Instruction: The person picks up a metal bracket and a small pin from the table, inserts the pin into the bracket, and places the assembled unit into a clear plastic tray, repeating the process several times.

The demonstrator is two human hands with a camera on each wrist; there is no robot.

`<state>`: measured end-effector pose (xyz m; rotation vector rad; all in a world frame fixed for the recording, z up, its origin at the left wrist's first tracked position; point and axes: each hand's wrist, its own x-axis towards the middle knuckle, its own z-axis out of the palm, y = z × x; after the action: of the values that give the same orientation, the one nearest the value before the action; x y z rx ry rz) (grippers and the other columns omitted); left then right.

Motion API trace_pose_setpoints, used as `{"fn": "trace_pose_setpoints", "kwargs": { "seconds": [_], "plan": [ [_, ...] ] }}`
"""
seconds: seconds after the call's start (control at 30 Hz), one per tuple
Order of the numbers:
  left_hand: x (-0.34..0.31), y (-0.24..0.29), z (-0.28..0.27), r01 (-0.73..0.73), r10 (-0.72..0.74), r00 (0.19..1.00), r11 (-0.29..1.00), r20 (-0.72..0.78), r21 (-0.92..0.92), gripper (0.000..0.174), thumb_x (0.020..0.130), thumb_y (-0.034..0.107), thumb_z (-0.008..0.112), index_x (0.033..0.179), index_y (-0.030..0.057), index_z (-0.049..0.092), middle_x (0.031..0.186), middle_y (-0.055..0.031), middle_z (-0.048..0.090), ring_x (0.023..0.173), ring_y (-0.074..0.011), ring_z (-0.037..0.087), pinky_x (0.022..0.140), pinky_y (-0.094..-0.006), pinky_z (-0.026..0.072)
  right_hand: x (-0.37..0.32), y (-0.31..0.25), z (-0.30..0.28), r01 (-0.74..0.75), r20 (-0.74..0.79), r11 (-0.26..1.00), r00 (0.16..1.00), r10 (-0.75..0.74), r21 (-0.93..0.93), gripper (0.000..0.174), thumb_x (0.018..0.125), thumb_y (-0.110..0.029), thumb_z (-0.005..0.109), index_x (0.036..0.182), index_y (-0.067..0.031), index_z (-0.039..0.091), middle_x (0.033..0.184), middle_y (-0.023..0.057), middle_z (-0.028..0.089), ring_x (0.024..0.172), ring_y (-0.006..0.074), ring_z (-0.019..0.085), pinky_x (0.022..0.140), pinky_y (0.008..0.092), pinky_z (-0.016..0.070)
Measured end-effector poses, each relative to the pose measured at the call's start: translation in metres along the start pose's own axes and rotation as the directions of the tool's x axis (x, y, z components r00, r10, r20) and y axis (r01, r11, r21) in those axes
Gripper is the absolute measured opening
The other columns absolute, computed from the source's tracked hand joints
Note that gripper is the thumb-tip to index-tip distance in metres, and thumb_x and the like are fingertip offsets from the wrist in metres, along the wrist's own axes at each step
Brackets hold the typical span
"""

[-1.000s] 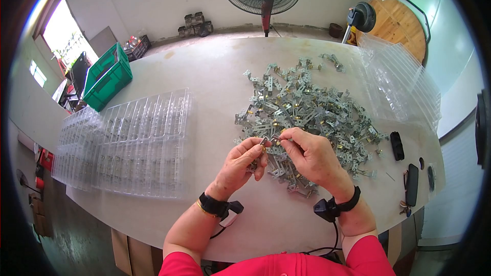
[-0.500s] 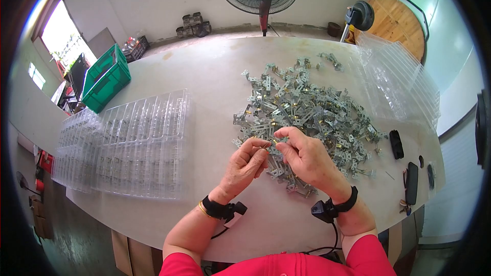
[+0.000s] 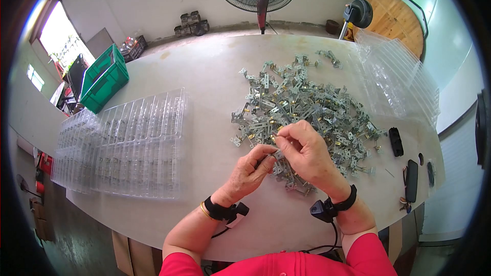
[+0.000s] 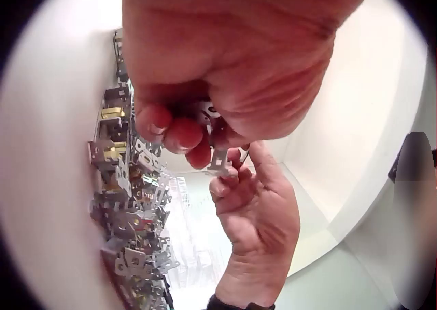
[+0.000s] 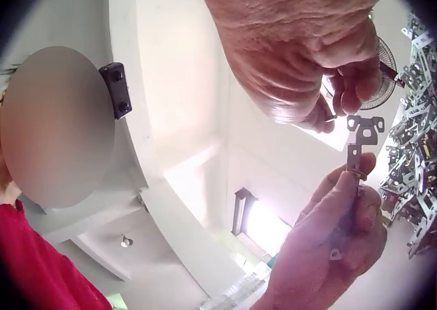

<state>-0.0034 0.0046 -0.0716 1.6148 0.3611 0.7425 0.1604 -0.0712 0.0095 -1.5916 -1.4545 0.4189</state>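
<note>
My left hand (image 3: 250, 167) grips a flat grey metal bracket (image 5: 354, 154) with punched holes between thumb and bent fingers. The bracket's wider holed end sticks out past the fingertips. Another bit of metal (image 5: 334, 254) shows lower in the same palm. Close above it, my right hand (image 3: 306, 154) has thumb and forefinger pinched together on a small thin piece (image 4: 244, 157), mostly hidden by the fingers. Beneath and beyond both hands spreads a heap of similar metal brackets (image 3: 307, 103), some with brass-coloured parts.
Clear plastic compartment trays (image 3: 138, 166) stand stacked at the left, near a green crate (image 3: 105, 83). More clear trays (image 3: 404, 76) lie at the back right. A black case (image 3: 396, 142) and a dark pouch (image 3: 411, 181) with keys are near the right edge.
My left hand has turned and shifted right and a little lower. My right hand's fingertips have risen slightly from the bracket, where both hands' fingertips met a second ago.
</note>
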Motion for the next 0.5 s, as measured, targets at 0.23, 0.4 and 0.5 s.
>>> {"fn": "trace_pose_setpoints", "kwargs": {
  "seconds": [0.23,0.4,0.5],
  "plan": [
    [0.007,0.017,-0.021,0.240,-0.295,0.955,0.837,-0.036,-0.491,0.019,0.106,0.018,0.051,0.118,0.0066,0.058,0.078,-0.0007,0.055,0.057,-0.0089,0.046,0.050,-0.0232,0.0358,0.002,-0.002,-0.007,-0.132,-0.040,0.979,0.989,0.139,0.157,0.008,0.096,-0.014,0.066,0.098,-0.0064,0.064,0.066,0.0068,0.058,0.055,0.0139,0.052,0.051,0.0311,0.0413],
    [0.007,0.016,-0.023,0.183,-0.273,0.961,0.745,-0.043,-0.642,0.018,0.106,0.019,0.050,0.118,0.0084,0.058,0.075,-0.0017,0.054,0.053,-0.0099,0.043,0.049,-0.0230,0.0339,0.001,-0.004,-0.006,-0.145,0.029,0.989,0.989,0.145,0.014,0.010,0.096,-0.017,0.067,0.099,-0.0082,0.064,0.061,0.0111,0.056,0.051,0.0197,0.053,0.050,0.0341,0.0413],
    [0.006,0.016,-0.023,0.177,-0.265,0.964,0.733,-0.036,-0.657,0.017,0.106,0.019,0.050,0.118,0.0090,0.058,0.076,-0.0018,0.055,0.053,-0.0099,0.043,0.049,-0.0231,0.0343,0.001,-0.006,-0.006,-0.126,0.033,0.992,0.991,0.126,-0.010,0.010,0.096,-0.018,0.066,0.098,-0.0089,0.064,0.061,0.0129,0.057,0.050,0.0239,0.054,0.050,0.0358,0.0417]
  ]
}}
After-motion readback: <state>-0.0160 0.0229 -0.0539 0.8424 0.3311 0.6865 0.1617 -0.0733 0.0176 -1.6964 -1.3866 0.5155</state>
